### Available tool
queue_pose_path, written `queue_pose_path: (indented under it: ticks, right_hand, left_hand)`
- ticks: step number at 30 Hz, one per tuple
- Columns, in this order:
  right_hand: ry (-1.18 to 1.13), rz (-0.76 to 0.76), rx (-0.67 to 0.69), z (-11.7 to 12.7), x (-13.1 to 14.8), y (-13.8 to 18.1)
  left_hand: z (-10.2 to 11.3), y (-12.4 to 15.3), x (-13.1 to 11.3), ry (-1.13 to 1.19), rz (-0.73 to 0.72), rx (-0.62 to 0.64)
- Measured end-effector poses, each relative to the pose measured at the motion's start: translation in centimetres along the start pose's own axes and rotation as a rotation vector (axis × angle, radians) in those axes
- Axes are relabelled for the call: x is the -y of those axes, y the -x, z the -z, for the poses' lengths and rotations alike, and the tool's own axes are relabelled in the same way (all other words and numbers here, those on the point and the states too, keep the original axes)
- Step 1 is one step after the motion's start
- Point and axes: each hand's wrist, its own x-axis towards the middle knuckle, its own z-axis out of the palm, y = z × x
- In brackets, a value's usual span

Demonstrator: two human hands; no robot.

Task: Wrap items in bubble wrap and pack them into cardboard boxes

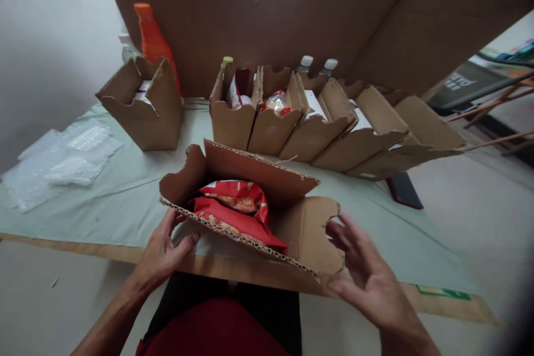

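"Looking at the near cardboard box [308,228], how far along is it?"

"The red packets [233,206] are already inside, towards its left end; its top stands open, and bare cardboard shows at the right; behind, a row of boxes [232,129] and a separate box [162,122] show contents in several; how much is left, I cannot tell."

"And where is it; how is the grip?"

"On the desk [125,206] near the front edge, between both hands; the left hand [166,247] has thumb and fingers apart, fingers touching the near wall by its left corner; the right hand [367,272] is spread around the notched right end, thumb well away from fingertips; whether those press the cardboard, I cannot tell."
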Motion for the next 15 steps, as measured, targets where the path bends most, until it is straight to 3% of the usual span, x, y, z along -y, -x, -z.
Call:
queue_pose_path:
  ticks: [3, 6, 10, 13, 15]
  right_hand:
    - [0.106, -0.11, 0.058, -2.7, -1.4, 1.2]
    - [0.204, -0.132, 0.012, -4.7, -1.7, -0.4]
    - [0.244, -0.137, -0.186, -2.8, -2.1, -5.0]
    - [0.238, -0.196, -0.228, -0.5, -3.6, -8.3]
    - [0.206, -0.221, -0.25, -0.3, -5.2, -9.6]
  left_hand:
    - [-0.5, -0.2, -0.3, -0.008, -0.006, -0.012]
    - [-1.8, -1.4, -1.1, 0.013, -0.008, 0.002]
    - [-5.4, -5.4, -3.1, 0.052, -0.148, 0.042]
    - [-8.5, -9.4, -4.2, 0.032, -0.25, 0.042]
    - [-9.9, -11.6, -4.2, 0.003, -0.267, 0.056]
